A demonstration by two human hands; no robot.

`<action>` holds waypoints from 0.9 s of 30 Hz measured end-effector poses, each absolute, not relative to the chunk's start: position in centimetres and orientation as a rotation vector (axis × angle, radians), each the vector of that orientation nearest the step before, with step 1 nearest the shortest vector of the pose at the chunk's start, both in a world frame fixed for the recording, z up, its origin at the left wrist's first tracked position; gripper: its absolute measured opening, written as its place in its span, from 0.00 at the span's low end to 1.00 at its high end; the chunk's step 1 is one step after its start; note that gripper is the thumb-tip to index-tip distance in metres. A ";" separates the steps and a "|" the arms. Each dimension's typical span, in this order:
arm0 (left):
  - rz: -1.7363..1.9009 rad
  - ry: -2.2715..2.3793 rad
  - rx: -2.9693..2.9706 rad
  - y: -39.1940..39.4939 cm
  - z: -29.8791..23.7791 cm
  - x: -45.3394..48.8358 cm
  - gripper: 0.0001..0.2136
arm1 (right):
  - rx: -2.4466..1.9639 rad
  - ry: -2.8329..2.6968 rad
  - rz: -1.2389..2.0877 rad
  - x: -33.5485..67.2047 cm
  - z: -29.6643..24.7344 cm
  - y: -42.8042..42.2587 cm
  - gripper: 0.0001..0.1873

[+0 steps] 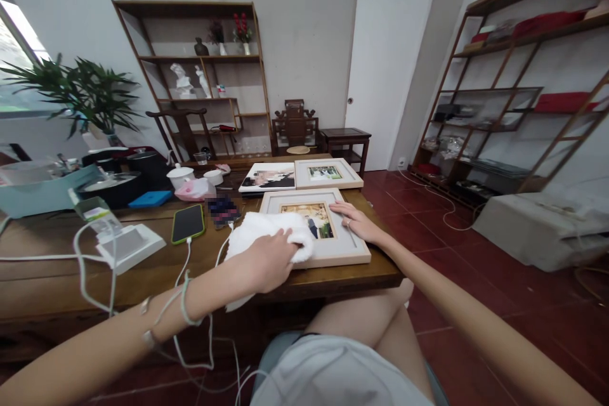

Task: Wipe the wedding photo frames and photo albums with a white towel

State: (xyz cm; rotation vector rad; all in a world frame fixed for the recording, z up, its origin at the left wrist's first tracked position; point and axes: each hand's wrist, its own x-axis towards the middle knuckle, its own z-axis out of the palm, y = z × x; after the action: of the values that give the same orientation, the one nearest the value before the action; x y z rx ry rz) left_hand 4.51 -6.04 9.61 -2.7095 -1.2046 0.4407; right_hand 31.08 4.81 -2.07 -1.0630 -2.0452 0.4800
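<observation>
A pale wooden picture frame (354,258) with a light mat and a small photo (320,222) lies flat near the table's right front corner. My left hand (273,260) grips a fluffy white towel (259,228), which covers the frame's left part and hangs over the table edge. Fingers stretched out, my right hand (356,223) rests on the frame's right side. Behind it lies a second picture frame (352,173), beside a white-edged photo panel (269,176).
A phone (188,223) on a white cable lies left of the towel. Further left are a white box (130,246), a blue box (150,198), a dark pot (111,185) and a white lidded pot (181,175). White cables hang over the table's front edge.
</observation>
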 end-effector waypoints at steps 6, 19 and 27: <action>0.236 -1.362 -2.582 2.4 7.2 4.7 0.18 | -1.071 -2.046 0.474 31.0 -2.0 4.7 0.29; 0.169 -1.373 -2.400 7.9 4.8 5.0 0.17 | -1.091 -2.024 0.503 30.6 -1.8 5.2 0.28; 0.244 -1.387 -2.341 7.4 5.0 5.4 0.17 | -1.071 -1.975 0.510 30.4 -2.1 5.6 0.26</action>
State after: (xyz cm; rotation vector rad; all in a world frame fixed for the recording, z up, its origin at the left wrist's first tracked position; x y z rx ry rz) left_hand 5.39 7.42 4.98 -2.3411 -1.3868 0.2435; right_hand 30.38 5.60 -2.09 -1.0706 -1.9747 0.5096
